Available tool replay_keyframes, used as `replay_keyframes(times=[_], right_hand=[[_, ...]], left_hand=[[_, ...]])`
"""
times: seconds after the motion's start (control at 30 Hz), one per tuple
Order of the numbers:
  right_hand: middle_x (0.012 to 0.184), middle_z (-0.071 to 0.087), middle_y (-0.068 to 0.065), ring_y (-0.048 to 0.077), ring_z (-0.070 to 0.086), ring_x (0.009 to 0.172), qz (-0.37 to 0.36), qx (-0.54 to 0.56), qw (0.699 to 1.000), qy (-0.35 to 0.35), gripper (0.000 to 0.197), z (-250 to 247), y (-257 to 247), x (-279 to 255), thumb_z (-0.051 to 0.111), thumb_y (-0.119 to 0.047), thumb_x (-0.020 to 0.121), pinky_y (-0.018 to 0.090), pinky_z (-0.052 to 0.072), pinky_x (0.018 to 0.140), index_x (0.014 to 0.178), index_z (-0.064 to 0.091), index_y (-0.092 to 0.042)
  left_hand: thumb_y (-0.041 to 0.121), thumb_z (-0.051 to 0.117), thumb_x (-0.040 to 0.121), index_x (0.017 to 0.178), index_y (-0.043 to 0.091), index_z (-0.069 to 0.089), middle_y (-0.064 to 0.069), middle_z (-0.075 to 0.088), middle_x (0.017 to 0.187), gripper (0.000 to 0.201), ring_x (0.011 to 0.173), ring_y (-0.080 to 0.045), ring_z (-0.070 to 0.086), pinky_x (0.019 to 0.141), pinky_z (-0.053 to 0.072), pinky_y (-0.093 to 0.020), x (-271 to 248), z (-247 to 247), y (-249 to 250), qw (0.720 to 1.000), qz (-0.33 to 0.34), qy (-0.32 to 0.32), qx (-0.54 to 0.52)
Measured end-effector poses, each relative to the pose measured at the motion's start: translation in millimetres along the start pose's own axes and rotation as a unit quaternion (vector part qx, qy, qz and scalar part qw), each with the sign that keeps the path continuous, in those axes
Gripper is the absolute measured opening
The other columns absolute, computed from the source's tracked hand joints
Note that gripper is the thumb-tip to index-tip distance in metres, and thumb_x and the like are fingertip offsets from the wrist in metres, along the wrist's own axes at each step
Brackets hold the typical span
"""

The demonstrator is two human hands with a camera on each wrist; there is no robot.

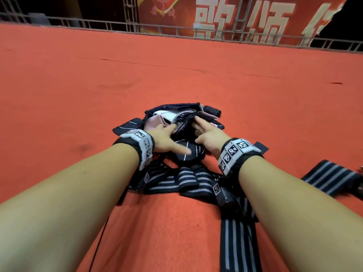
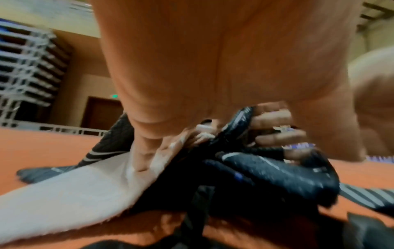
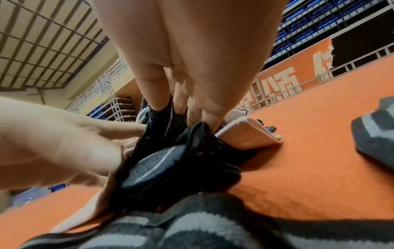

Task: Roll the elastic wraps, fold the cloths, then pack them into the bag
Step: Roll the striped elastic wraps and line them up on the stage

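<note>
A heap of cloths lies on the orange carpet: a pink cloth [image 1: 153,122] [image 2: 74,193], a dark cloth with thin white stripes [image 1: 188,152] [image 3: 153,165] and a dark mesh bag [image 1: 186,122] [image 3: 157,121]. My left hand [image 1: 172,134] [image 2: 145,151] reaches into the heap with straight fingers lying on the pink cloth and its thumb spread over the striped dark cloth. My right hand [image 1: 202,130] [image 3: 187,114] digs its fingers into the dark mesh fabric and grips a fold of it. Unrolled black wraps with grey stripes [image 1: 176,179] [image 3: 192,227] lie under my wrists.
A rolled wrap [image 1: 213,111] sits just behind the heap. Another striped wrap [image 1: 235,232] runs toward me, and one more [image 1: 330,177] [image 3: 379,134] lies to the right. A metal railing [image 1: 176,30] and a red banner [image 1: 235,16] bound the carpet at the far side.
</note>
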State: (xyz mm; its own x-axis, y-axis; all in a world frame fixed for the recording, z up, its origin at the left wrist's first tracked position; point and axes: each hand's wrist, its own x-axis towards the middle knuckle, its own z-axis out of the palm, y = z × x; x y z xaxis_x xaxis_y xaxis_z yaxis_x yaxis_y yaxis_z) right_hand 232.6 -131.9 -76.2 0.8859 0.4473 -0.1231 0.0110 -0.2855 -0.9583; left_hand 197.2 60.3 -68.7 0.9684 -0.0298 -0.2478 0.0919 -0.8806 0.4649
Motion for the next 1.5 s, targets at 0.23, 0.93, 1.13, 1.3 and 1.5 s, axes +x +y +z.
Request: replay_keyframes(times=[0.23, 0.93, 1.13, 1.3, 1.5], right_hand=[[0.103, 0.071, 0.012, 0.028, 0.065, 0.103, 0.086, -0.234, 0.956, 0.155, 0.019, -35, -7, -32, 0.055, 0.000, 0.095, 0.024, 0.053, 0.075, 0.102, 0.071, -0.006], [0.101, 0.069, 0.002, 0.020, 0.060, 0.090, 0.087, -0.173, 0.834, 0.516, 0.014, -193, 34, -190, 0.066, -0.020, 0.092, 0.024, 0.038, 0.078, 0.105, 0.069, -0.021], [0.098, 0.062, 0.000, 0.024, 0.056, 0.089, 0.058, -0.113, 0.800, 0.586, 0.015, -216, 36, -247, 0.058, -0.029, 0.096, 0.026, 0.035, 0.075, 0.108, 0.062, -0.021], [0.121, 0.065, 0.013, 0.032, 0.059, 0.111, 0.046, -0.082, 0.730, 0.677, 0.033, -236, 30, -291, 0.048, -0.032, 0.102, 0.028, 0.035, 0.081, 0.124, 0.061, -0.012], [0.142, 0.054, 0.008, 0.026, 0.051, 0.130, 0.005, -0.007, 0.721, 0.693, 0.045, -238, 8, -294, 0.037, -0.039, 0.106, 0.025, 0.033, 0.091, 0.143, 0.048, -0.015]], left_hand=[[0.031, 0.074, 0.085, 0.136, 0.020, 0.055, -0.012, 0.057, 0.131, 0.056, 0.118, -0.032, 0.057, 0.095, 0.047, -0.032, 4, 0, -1, 0.990, 0.009, 0.103, 0.093], [0.050, 0.076, 0.083, 0.127, 0.035, 0.067, 0.012, 0.069, 0.123, 0.048, 0.113, -0.011, 0.063, 0.105, 0.046, -0.028, -32, 68, 141, 0.972, 0.153, -0.128, 0.123], [0.041, 0.084, 0.075, 0.151, 0.036, 0.042, 0.001, 0.052, 0.148, 0.087, 0.133, -0.021, 0.051, 0.111, 0.041, -0.032, -30, 85, 155, 0.957, 0.106, -0.120, 0.242], [0.044, 0.085, 0.074, 0.161, 0.028, 0.021, -0.005, 0.035, 0.162, 0.109, 0.144, -0.026, 0.041, 0.112, 0.040, -0.034, -36, 83, 150, 0.946, 0.036, -0.115, 0.300], [0.052, 0.082, 0.049, 0.123, 0.026, 0.063, 0.000, 0.070, 0.116, 0.081, 0.101, -0.021, 0.070, 0.090, 0.057, -0.034, -37, 92, 118, 0.922, 0.013, -0.095, 0.374]])
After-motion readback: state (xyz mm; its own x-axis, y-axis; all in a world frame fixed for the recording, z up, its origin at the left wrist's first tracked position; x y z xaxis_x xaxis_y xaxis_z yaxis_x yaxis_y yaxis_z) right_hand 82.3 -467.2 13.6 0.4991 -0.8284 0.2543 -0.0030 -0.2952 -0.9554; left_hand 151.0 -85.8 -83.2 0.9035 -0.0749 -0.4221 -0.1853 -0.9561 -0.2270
